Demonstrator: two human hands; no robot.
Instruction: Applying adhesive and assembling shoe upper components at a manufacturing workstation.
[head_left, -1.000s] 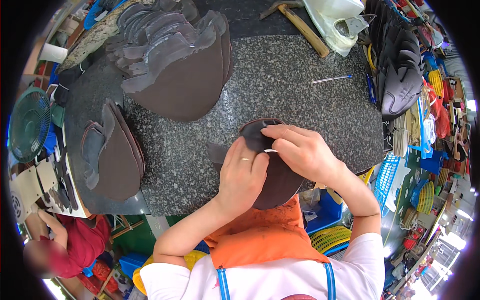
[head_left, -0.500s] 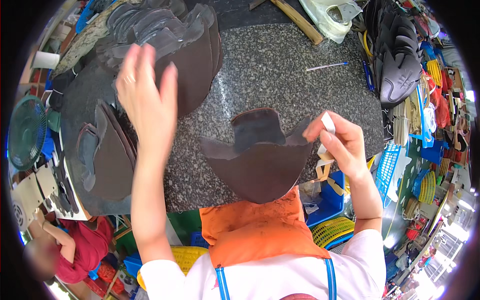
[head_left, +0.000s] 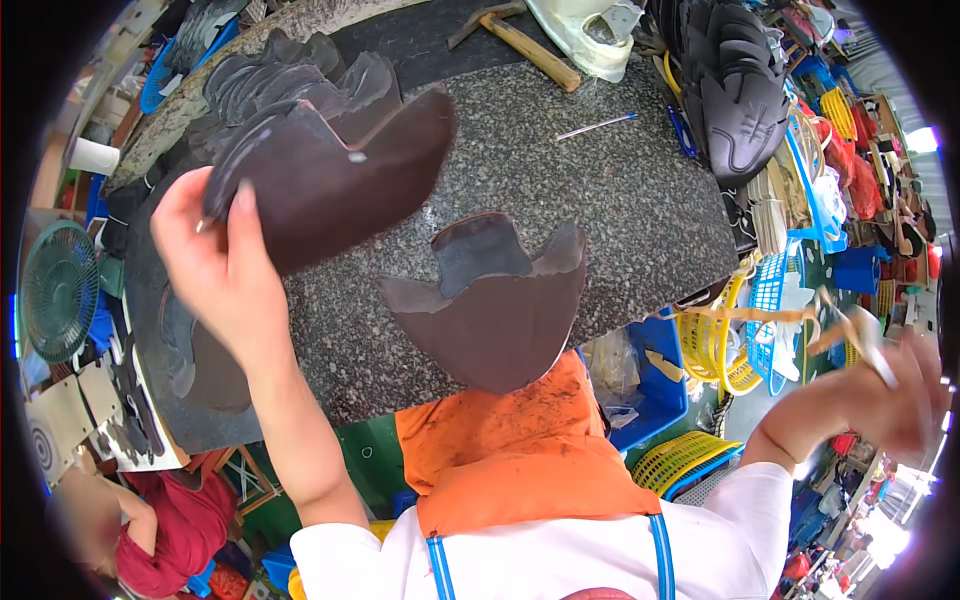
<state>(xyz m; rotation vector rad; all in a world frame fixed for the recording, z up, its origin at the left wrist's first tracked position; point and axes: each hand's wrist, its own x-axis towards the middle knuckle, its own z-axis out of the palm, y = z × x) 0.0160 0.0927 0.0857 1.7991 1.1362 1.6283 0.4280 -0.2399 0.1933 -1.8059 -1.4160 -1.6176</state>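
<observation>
My left hand [head_left: 220, 265] pinches the left edge of a dark brown leather shoe upper piece [head_left: 360, 195], lifted and tilted over the table. Behind it lies a stack of similar pieces [head_left: 285, 85] with greyish edges. A single upper piece [head_left: 490, 335] rests flat at the table's front edge, touched by neither hand, its dark tongue part pointing away from me. Far out to the right, beyond the table, my right hand [head_left: 890, 395] is smeared by motion. From it trails a thin white and tan strip [head_left: 765, 314], closed in its fingers.
More upper pieces [head_left: 215, 370] lie at the left of the speckled stone table [head_left: 480, 130]. A hammer [head_left: 530, 50], a pen [head_left: 597, 126] and a stack of black shoe parts [head_left: 735, 110] sit farther back. Yellow baskets [head_left: 690, 455] and a blue bin [head_left: 655, 400] stand below the right edge.
My left hand has taken hold of an upper piece at the stack and raised it toward me. My right hand has left the front piece and swung far right with the strip.
</observation>
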